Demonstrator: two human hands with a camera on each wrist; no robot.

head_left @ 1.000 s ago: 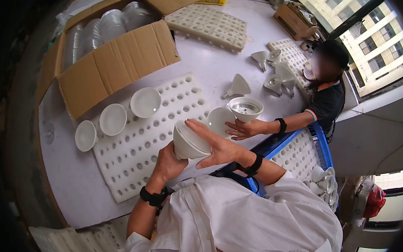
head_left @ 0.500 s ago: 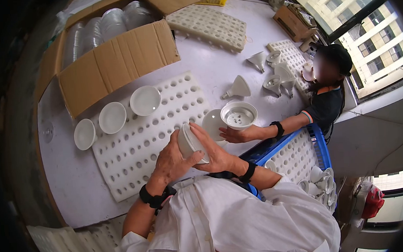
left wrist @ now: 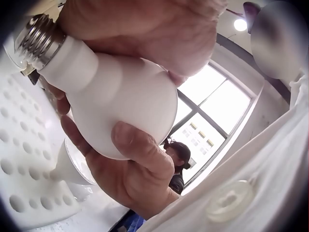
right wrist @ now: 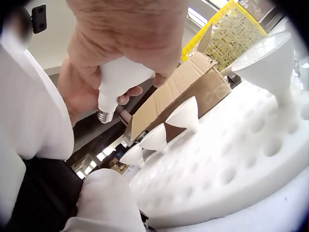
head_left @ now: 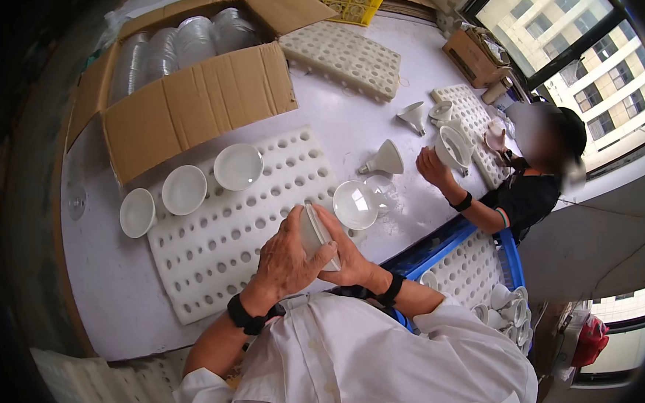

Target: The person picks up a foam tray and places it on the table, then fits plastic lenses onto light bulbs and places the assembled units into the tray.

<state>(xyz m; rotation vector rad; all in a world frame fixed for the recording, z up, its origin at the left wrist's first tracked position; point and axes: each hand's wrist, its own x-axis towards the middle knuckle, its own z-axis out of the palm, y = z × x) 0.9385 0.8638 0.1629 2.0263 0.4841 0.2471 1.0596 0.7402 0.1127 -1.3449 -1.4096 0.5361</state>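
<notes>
Between my two hands is a white reflector bulb (left wrist: 125, 106) with a metal screw base (left wrist: 41, 41), shown large in the left wrist view. My left hand (head_left: 285, 259) curls round one side of it. My right hand (head_left: 351, 251) grips the other side, its thumb (left wrist: 140, 145) lying on the white body. From the head view only the rim side shows between the palms. Below them lies a white foam tray (head_left: 218, 241) with rows of holes. Three similar bulbs (head_left: 184, 190) stand along its far left end, and another bulb (head_left: 354, 205) is at its right end.
An open cardboard box (head_left: 198, 106) holds stacks of clear covers. Beside the right-hand bulb lies a clear cover (head_left: 385, 192). Across the table, another person's hand (head_left: 436, 169) is at a white lamp housing (head_left: 453, 147). A blue crate (head_left: 514, 260) stands at the table's edge.
My right hand, earlier spread over the bulb's face, has closed in with the left, and the bulb has turned edge-on. The other person has carried an open lamp housing away to the right.
</notes>
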